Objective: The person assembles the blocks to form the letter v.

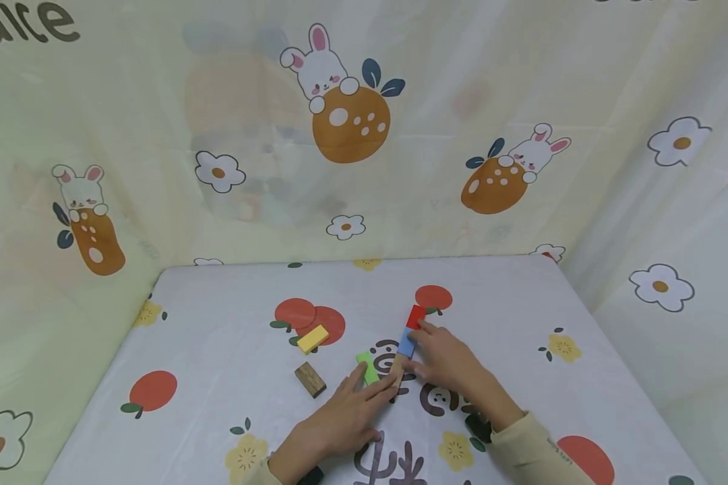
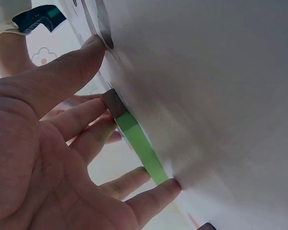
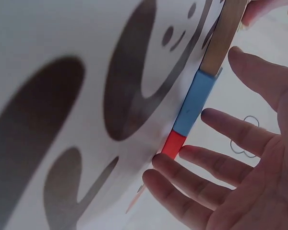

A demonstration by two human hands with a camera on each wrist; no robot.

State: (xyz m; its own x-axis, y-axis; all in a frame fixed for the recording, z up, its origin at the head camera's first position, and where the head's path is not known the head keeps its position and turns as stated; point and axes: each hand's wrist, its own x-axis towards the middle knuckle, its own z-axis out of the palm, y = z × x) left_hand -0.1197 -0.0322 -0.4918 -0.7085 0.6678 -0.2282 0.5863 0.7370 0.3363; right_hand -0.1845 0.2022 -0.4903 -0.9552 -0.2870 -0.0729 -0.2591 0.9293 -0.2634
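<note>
A red block (image 1: 415,316), a blue block (image 1: 406,343) and a light wooden block (image 1: 397,372) lie end to end in a slanting row. My right hand (image 1: 449,357) is along the row's right side, its fingers extended by the red and blue blocks; in the right wrist view the fingertips (image 3: 162,160) are at the red block (image 3: 174,143). From the near left, my left hand (image 1: 348,414) reaches with outstretched fingers to the green block (image 1: 368,368) and the lower end of the wooden block. Neither palm encloses anything.
Left of the hands lie a yellow block (image 1: 313,339) and a dark brown wooden block (image 1: 311,380), apart from each other. A printed white cloth (image 1: 218,337) covers the table. Patterned curtain (image 1: 249,222) stands behind it and at both sides.
</note>
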